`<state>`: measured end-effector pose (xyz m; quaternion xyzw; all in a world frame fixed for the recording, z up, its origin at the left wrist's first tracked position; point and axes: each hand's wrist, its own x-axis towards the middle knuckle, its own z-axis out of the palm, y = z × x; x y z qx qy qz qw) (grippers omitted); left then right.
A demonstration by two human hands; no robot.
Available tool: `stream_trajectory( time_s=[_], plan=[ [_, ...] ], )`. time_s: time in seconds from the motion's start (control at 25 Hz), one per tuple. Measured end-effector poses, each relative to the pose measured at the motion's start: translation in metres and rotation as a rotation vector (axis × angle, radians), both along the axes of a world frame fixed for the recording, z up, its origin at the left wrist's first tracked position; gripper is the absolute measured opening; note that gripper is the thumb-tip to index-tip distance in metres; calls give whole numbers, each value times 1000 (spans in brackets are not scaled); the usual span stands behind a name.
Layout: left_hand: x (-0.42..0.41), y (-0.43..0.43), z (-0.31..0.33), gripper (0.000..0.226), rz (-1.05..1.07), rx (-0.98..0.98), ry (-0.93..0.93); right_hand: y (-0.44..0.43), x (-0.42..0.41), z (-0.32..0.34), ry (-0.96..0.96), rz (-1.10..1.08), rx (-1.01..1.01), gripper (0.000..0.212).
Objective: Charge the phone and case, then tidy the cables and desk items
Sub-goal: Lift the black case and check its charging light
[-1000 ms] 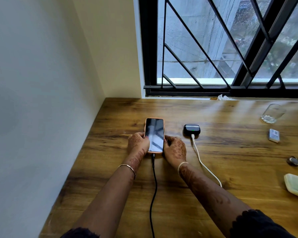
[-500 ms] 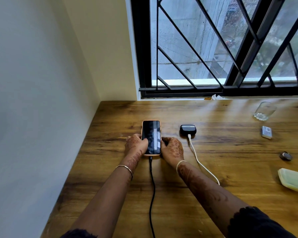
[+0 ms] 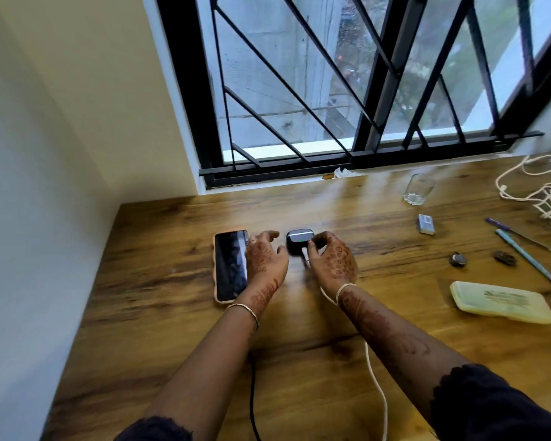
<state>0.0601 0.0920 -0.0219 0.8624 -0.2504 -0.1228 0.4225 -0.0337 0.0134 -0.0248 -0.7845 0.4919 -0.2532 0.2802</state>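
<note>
A phone [image 3: 229,265] in an orange cover lies flat on the wooden desk [image 3: 159,281], screen dark. My left hand [image 3: 264,257] hovers over its right edge, fingers loosely spread and holding nothing. Just to the right sits a small black charging case [image 3: 296,240] with a green light showing. My right hand [image 3: 333,259] pinches the case's front right corner with thumb and forefinger, where the white cable [image 3: 376,383] meets it. A black cable [image 3: 252,396] emerges from under my left forearm; its end at the phone is hidden.
A wall closes the desk's left side and a barred window the back. To the right lie a glass [image 3: 416,190], a small grey box [image 3: 426,224], two pens [image 3: 527,257], tangled white cord [image 3: 535,195], a pale green pouch [image 3: 500,302] and two small dark objects [image 3: 457,260].
Both hands have let go of the phone and moved right. The right hand now pinches the charging case. My view has swung right and closer, showing more desk items.
</note>
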Motion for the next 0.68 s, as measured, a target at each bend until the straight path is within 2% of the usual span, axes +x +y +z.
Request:
stream_trajectory(
  time_s=[0.08, 0.24, 0.32, 0.4, 0.52, 0.68],
  plan=[
    [-11, -11, -5, 39, -62, -11, 72, -15, -6, -5, -1, 6, 41, 17],
    [-16, -33, -10, 57, -59, 99, 194, -40, -4, -19, 143, 152, 188, 42],
    [-12, -37, -11, 56, 29, 103, 224, -46, 1, -22, 219, 221, 189, 43],
    [-9, -37, -10, 47, 76, 19, 232, -50, 5, -24, 221, 276, 179, 40],
    [-15, -35, -10, 41, 119, -120, 295, -55, 2, -30, 113, 308, 160, 36],
    [-32, -29, -12, 44, 120, -357, 403, -55, -13, -36, -164, 322, 197, 33]
  ],
)
